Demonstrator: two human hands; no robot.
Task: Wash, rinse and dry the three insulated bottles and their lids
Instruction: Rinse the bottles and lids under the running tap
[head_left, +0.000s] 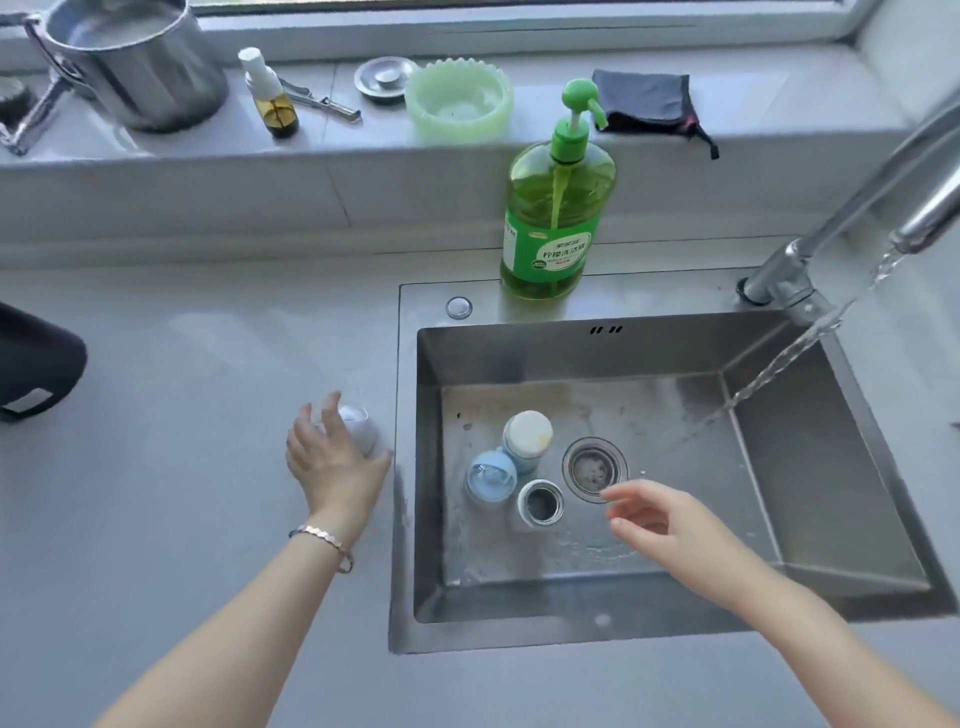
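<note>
A white bottle lid sits on the grey counter just left of the sink, and my left hand holds it from above with curled fingers. Inside the steel sink stand a blue bottle with a white cap, a light blue lid and an open steel-mouthed bottle, close together left of the drain. My right hand hovers over the sink floor near the drain, fingers relaxed and empty.
The tap at the right runs water onto the sink's right wall. A green dish soap pump bottle stands behind the sink. On the sill are a steel pot, a small spray bottle, a green bowl and a dark cloth.
</note>
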